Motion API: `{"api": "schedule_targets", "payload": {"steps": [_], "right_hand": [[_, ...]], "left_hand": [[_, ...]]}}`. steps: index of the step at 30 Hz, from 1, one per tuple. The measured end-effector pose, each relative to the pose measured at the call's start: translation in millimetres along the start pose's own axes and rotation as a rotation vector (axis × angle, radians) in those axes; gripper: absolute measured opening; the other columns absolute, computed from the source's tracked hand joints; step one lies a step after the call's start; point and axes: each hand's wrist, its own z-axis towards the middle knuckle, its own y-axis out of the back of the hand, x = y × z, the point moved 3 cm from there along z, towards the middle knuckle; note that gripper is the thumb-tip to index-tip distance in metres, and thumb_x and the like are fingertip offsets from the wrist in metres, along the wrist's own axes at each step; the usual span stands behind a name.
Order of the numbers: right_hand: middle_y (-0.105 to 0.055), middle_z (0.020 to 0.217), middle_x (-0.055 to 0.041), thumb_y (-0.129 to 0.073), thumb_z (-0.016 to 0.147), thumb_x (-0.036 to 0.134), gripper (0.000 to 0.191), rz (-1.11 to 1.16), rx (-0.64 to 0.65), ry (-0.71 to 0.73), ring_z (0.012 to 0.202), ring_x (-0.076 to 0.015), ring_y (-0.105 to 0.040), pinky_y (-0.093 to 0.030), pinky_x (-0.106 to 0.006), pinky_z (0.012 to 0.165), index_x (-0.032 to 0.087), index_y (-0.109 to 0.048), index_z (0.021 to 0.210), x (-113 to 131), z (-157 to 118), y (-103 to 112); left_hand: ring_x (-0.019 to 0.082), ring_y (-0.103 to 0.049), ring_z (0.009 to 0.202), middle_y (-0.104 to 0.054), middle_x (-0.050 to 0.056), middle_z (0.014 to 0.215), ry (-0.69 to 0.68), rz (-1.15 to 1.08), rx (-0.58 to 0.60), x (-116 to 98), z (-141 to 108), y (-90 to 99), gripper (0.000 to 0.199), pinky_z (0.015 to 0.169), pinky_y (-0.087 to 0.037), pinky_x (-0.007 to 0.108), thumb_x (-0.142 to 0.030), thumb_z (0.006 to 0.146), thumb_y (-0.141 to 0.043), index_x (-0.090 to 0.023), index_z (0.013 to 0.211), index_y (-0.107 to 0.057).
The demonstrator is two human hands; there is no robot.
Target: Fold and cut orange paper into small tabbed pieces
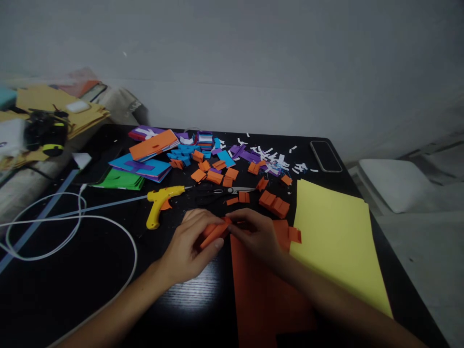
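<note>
Between my hands is a folded piece of orange paper, held just above the table's near middle. My left hand is closed around its left side, thumb in front and fingers behind. My right hand pinches the paper's right end with thumb and fingertips. Below my right hand and forearm lies a large orange sheet. A small orange folded strip sits at that sheet's upper right edge. Beyond my fingers are scissors and several folded orange pieces.
A yellow glue gun lies left of my hands, near a looping white cable. Yellow sheets lie on the right, with a phone behind. White paper scraps and coloured folded papers cover the back.
</note>
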Motion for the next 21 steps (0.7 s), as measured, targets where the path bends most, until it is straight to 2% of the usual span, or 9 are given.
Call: {"api": "schedule_targets", "payload": {"steps": [8, 14, 21], "right_hand": [[-0.079, 0.095, -0.004, -0.077, 0.086, 0.022, 0.013, 0.012, 0.014, -0.072, 0.085, -0.0188, -0.076, -0.064, -0.029, 0.074, 0.024, -0.079, 0.099, 1.4, 0.6, -1.3], [-0.08, 0.095, -0.0038, -0.079, 0.085, 0.022, 0.016, 0.023, 0.01, -0.126, 0.084, -0.0192, -0.076, -0.061, -0.029, 0.073, 0.025, -0.081, 0.101, -3.2, 0.8, 0.2], [-0.08, 0.093, -0.0036, -0.082, 0.082, 0.025, 0.016, 0.146, 0.043, -0.244, 0.087, -0.02, -0.076, -0.061, -0.03, 0.076, 0.024, -0.081, 0.098, -2.7, 3.2, 0.9]], "left_hand": [[0.024, -0.065, 0.101, -0.072, 0.007, 0.107, 0.043, 0.025, -0.003, 1.6, 1.9, -2.5, 0.019, 0.088, -0.047, 0.04, -0.023, 0.096, -0.063, -0.022, 0.115, -0.064], [0.024, -0.064, 0.102, -0.07, 0.007, 0.11, 0.073, 0.033, -0.018, 2.7, 0.1, -2.0, 0.026, 0.088, -0.049, 0.038, -0.024, 0.093, -0.064, -0.021, 0.119, -0.061], [0.025, -0.062, 0.104, -0.068, 0.008, 0.111, 0.034, -0.055, 0.036, 3.6, -1.9, 0.2, 0.027, 0.09, -0.046, 0.041, -0.031, 0.096, -0.059, -0.023, 0.122, -0.059]]}}
